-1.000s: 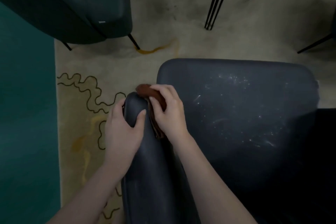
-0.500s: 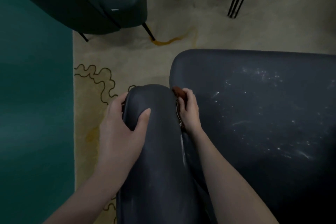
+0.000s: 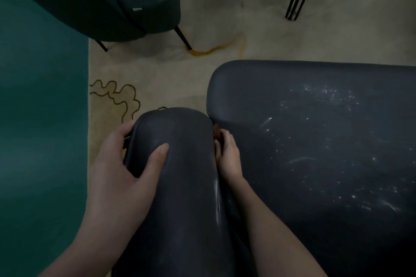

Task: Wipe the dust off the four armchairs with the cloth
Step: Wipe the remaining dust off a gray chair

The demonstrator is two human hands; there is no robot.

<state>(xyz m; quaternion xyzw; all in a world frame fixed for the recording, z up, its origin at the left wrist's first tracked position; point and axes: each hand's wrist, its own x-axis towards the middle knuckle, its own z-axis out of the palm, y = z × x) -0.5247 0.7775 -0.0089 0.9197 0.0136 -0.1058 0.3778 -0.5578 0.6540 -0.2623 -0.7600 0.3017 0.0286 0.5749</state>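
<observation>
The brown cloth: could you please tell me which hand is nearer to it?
Right. The right hand holds the cloth in the gap between armrest and seat; the left hand grips the armrest's outer side, across the armrest from it.

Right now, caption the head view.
Left hand grips the armrest; right hand holds the cloth between armrest and dusty seat.

Bare left hand (image 3: 117, 171), bare right hand (image 3: 230, 159)

right hand (image 3: 228, 159) has slid down inside the armrest (image 3: 180, 164); cloth (image 3: 216, 131) nearly hidden
</observation>
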